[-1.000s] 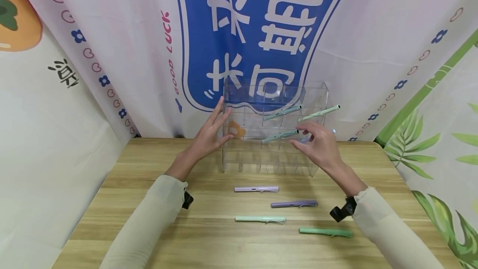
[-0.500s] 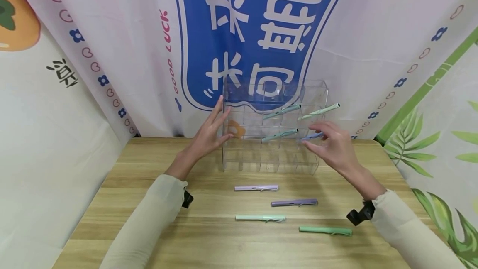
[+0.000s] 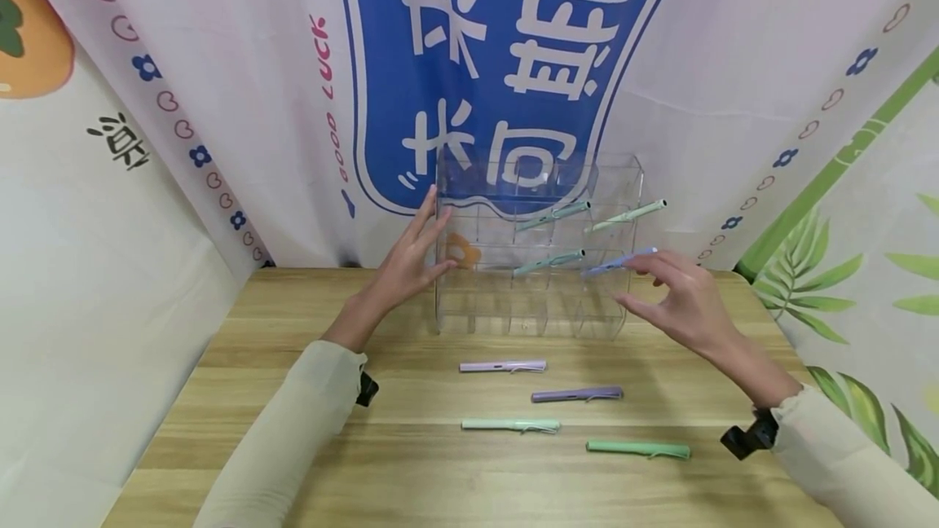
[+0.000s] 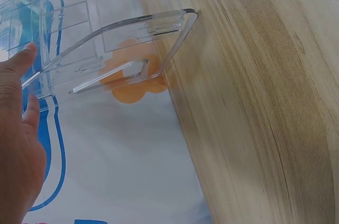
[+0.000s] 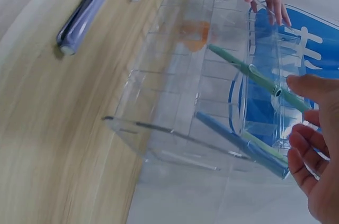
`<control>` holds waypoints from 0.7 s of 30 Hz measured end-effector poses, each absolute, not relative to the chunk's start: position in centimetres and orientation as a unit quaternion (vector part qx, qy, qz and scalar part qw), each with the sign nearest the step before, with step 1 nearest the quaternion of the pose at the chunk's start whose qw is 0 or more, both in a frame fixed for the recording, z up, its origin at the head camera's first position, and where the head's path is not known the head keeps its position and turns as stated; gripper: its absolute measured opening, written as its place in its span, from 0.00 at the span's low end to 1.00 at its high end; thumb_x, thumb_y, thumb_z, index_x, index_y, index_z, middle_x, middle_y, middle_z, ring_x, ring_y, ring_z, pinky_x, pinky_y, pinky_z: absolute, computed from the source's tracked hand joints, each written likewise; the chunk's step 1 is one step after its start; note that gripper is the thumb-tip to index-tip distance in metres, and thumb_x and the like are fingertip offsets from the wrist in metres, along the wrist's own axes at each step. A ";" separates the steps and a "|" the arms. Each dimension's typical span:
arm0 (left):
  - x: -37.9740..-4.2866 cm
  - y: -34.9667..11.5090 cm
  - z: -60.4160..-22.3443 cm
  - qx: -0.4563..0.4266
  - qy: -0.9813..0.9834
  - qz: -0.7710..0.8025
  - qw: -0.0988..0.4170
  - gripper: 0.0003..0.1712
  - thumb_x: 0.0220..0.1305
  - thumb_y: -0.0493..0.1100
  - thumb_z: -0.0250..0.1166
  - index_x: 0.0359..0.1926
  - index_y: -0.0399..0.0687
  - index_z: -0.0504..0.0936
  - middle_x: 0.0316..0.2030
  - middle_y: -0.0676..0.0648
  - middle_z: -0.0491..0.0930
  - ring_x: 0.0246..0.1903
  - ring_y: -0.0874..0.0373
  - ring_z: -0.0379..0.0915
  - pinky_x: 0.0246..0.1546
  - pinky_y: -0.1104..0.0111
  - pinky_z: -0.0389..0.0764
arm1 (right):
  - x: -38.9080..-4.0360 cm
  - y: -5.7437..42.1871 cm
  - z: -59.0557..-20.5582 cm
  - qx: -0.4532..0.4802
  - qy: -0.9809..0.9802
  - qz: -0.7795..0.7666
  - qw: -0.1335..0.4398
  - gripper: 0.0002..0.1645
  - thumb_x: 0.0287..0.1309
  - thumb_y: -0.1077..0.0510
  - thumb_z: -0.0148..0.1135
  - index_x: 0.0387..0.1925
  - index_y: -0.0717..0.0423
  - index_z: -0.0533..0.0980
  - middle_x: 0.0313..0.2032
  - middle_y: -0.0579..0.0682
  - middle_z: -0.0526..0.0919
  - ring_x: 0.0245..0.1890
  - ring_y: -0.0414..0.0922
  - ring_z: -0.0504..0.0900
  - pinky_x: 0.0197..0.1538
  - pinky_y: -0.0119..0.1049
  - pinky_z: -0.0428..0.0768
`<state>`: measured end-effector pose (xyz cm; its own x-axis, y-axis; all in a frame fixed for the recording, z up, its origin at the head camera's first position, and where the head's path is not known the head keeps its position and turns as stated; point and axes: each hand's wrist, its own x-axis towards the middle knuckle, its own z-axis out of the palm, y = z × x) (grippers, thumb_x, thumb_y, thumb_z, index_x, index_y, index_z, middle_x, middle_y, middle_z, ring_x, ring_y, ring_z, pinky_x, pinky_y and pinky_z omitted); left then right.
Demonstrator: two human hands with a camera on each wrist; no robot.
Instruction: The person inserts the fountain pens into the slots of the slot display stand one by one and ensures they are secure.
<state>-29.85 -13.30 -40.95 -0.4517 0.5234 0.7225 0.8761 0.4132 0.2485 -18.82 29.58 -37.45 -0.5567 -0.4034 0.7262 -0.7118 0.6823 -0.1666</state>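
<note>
A clear acrylic rack (image 3: 528, 300) with compartments stands at the back of the table. My left hand (image 3: 407, 263) rests against its left side, fingers straight; the left wrist view shows that hand (image 4: 18, 128) at the rack's edge. Beside the rack's right side is my right hand (image 3: 685, 296), thumb and fingers apart, holding nothing. Its fingertips are close to a blue pen (image 3: 609, 265) that leans in a right compartment; in the right wrist view a gap shows between the blue pen (image 5: 243, 144) and the fingers. Two teal pens (image 3: 553, 217) and a pale green pen (image 3: 627, 217) also slant out of the rack.
On the wooden table (image 3: 367, 463), in front of the rack, lie a lilac pen (image 3: 502, 367), a purple pen (image 3: 577, 394), a mint pen (image 3: 509, 425) and a green pen (image 3: 638, 449). A printed curtain (image 3: 293, 210) hangs behind the table.
My right hand has drawn back to the right and come off the blue pen, which stays in the rack. My left hand has kept its place.
</note>
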 end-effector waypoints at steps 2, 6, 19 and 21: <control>-29.8 -13.3 -40.9 -0.441 -0.793 -0.313 0.281 0.55 0.51 0.27 0.82 0.76 0.24 0.62 0.80 0.22 0.42 0.80 0.31 0.49 0.71 0.44 0.73 | -18.6 30.0 -37.7 0.332 -0.853 0.223 0.335 0.27 0.40 0.58 0.85 0.46 0.62 0.87 0.40 0.55 0.90 0.30 0.45 0.81 0.32 0.28 0.77; -29.8 -13.3 -40.9 -0.438 -0.796 -0.313 0.278 0.56 0.51 0.27 0.82 0.77 0.24 0.61 0.80 0.22 0.42 0.80 0.32 0.49 0.71 0.45 0.72 | -18.2 30.7 -38.1 0.348 -0.851 0.223 0.323 0.26 0.52 0.46 0.82 0.45 0.61 0.87 0.40 0.55 0.90 0.31 0.46 0.84 0.32 0.31 0.80; -29.8 -13.4 -40.9 -0.436 -0.798 -0.309 0.278 0.55 0.51 0.26 0.82 0.77 0.25 0.62 0.80 0.23 0.43 0.80 0.32 0.50 0.71 0.44 0.73 | -16.7 33.0 -39.8 0.415 -0.851 0.218 0.235 0.26 0.53 0.44 0.83 0.47 0.56 0.88 0.41 0.48 0.92 0.37 0.46 0.89 0.37 0.31 0.84; -29.9 -13.4 -40.9 -0.438 -0.797 -0.309 0.280 0.55 0.51 0.26 0.82 0.76 0.24 0.62 0.80 0.22 0.43 0.79 0.30 0.51 0.70 0.44 0.74 | -16.2 33.4 -40.3 0.419 -0.853 0.226 0.212 0.26 0.51 0.48 0.85 0.48 0.56 0.87 0.42 0.48 0.92 0.38 0.47 0.89 0.39 0.30 0.85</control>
<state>-29.87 -13.35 -40.90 -0.4603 0.5245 0.7162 0.8701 0.4267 0.2467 -16.25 33.37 -40.26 -0.5582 -0.6200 0.5513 -0.8116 0.5462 -0.2074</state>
